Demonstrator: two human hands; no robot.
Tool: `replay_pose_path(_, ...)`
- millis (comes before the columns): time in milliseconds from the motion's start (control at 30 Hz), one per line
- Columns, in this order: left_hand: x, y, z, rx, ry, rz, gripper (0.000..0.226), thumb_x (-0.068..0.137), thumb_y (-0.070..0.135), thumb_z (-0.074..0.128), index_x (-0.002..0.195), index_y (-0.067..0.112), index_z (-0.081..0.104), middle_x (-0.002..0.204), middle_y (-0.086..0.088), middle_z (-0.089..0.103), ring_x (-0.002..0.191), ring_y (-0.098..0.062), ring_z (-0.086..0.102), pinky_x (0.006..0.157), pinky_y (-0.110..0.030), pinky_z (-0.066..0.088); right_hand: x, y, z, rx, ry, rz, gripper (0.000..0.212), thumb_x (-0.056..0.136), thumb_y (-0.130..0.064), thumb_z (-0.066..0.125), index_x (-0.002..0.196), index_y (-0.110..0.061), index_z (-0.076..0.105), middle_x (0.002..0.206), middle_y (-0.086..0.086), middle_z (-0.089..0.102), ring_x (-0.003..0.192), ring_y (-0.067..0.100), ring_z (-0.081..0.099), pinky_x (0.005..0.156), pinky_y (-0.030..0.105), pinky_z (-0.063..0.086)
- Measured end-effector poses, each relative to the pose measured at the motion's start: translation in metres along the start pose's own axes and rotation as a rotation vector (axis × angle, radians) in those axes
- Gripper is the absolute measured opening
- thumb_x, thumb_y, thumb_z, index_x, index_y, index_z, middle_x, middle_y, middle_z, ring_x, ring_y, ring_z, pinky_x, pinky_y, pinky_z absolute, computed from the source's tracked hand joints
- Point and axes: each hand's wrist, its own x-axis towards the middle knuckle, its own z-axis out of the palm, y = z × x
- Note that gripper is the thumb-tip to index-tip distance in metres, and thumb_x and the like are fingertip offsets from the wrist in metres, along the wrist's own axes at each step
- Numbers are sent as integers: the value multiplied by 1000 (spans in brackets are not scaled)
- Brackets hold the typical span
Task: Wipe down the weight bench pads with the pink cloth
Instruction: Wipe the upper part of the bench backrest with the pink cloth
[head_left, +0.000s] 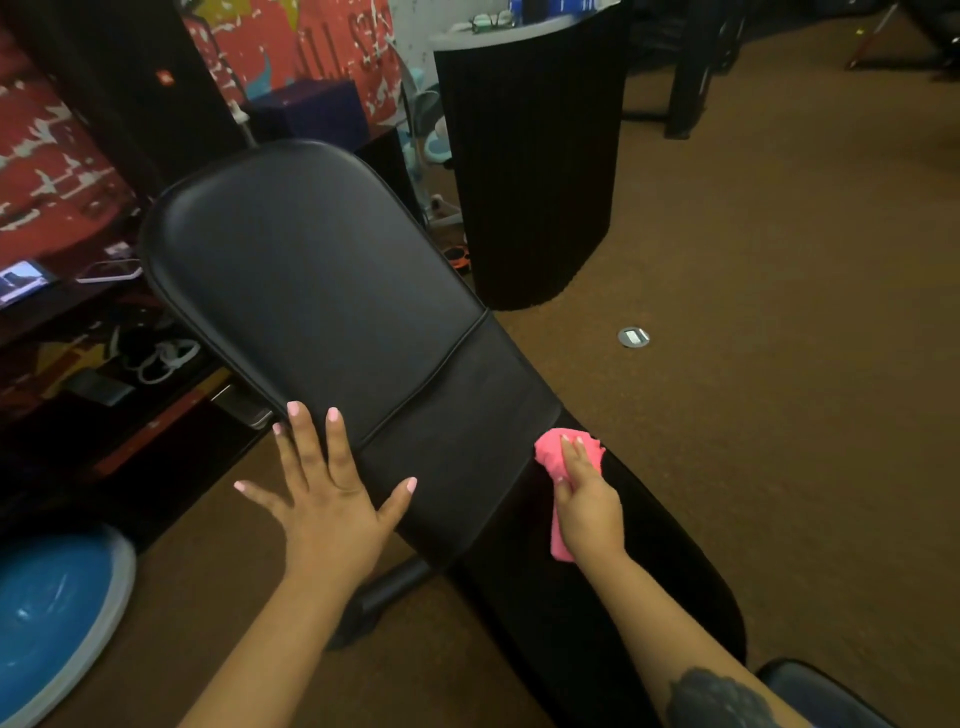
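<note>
Mid-wipe, likely: right hand (587, 499) grips cloth (553, 454) at back pad's (311, 270) lower right edge; left hand (324, 493) splayed flat at its left edge; most unwiped.

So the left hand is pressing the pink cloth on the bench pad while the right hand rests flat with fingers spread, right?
Not quite: the hands are swapped. The head view shows the right hand holding the pink cloth against the bench pad, while the left hand rests flat with fingers spread.

A black padded vinyl weight bench (311, 280) is set on brown carpeted floor (779, 312). A crumpled pink cloth (553, 452) is pressed against the bench's right edge. A spread hand (327, 499) is laid at its left edge.
</note>
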Motion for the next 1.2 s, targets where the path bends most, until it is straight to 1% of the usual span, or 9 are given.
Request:
replay_pose_path(200, -3, -1, -1, 7, 17, -6, 105, 77, 83, 17, 154, 15, -6, 160, -10, -21, 147, -33, -18, 102, -75, -5, -23, 18, 0, -22, -59, -106, 57, 93, -10, 49, 142, -32, 29, 147, -9, 35, 125, 13, 47, 103, 27, 36)
replay_pose_path(300, -4, 3, -2, 3, 30, 3, 105, 79, 82, 13, 154, 11, -3, 160, -13, -17, 146, -35, -17, 101, -75, -3, -15, 27, -5, -11, -27, -5, 56, 94, -12, 48, 142, -32, 29, 141, -3, 45, 112, 15, 55, 96, 29, 41)
replay_pose_path(400, -4, 6, -1, 17, 41, 36, 101, 83, 78, 11, 154, 7, 2, 161, -15, -12, 147, -36, -16, 103, -74, -3, 2, 23, -9, 36, -8, 118, 54, 95, -14, 44, 143, -33, 29, 117, 6, 60, 93, 16, 57, 85, 31, 44)
replay_pose_path(567, -1, 5, 8, 69, 30, 161, 83, 92, 67, 9, 154, 12, 5, 162, -13, -6, 146, -39, -16, 106, -72, -2, 25, 2, -9, 76, 41, 103, 53, 94, -12, 44, 142, -32, 32, 110, 7, 63, 91, 19, 60, 84, 34, 47)
replay_pose_path(667, 1, 3, 10, 86, 39, 160, 82, 93, 66, 8, 153, 10, 11, 162, -13, -2, 145, -41, -15, 106, -72, -2, 19, -5, -4, 63, 31, 30, 55, 93, -11, 46, 141, -34, 32, 119, 3, 61, 94, 17, 61, 88, 35, 49)
replay_pose_path(833, 2, 5, 14, 66, 97, 181, 82, 94, 64, 10, 150, 6, 20, 161, -17, 6, 146, -42, -13, 106, -72, -3, 0, 16, -4, 28, 15, -44, 55, 93, -11, 49, 140, -33, 33, 146, -8, 38, 127, 16, 45, 107, 34, 36)
replay_pose_path(1033, 4, 5, 18, 81, 161, 196, 77, 93, 56, 26, 148, 4, 23, 159, -19, 11, 145, -44, -10, 106, -75, 1, 21, 14, -7, 85, 96, 135, 52, 94, -11, 44, 141, -31, 33, 132, 5, 54, 106, 21, 57, 95, 36, 44)
replay_pose_path(1133, 4, 4, 20, 76, 185, 204, 76, 96, 58, 19, 148, 3, 23, 159, -19, 10, 145, -45, -8, 105, -75, 3, 36, 1, -7, 81, 123, 122, 51, 94, -11, 41, 140, -30, 35, 122, 6, 60, 99, 21, 59, 91, 37, 46)
replay_pose_path(1200, 4, 3, 22, 70, 204, 211, 76, 94, 56, 25, 148, 3, 23, 161, -14, 5, 145, -45, -8, 105, -75, 3, 40, -9, -5, 75, 105, 98, 52, 94, -10, 41, 140, -32, 35, 119, 5, 60, 95, 17, 58, 88, 35, 46)
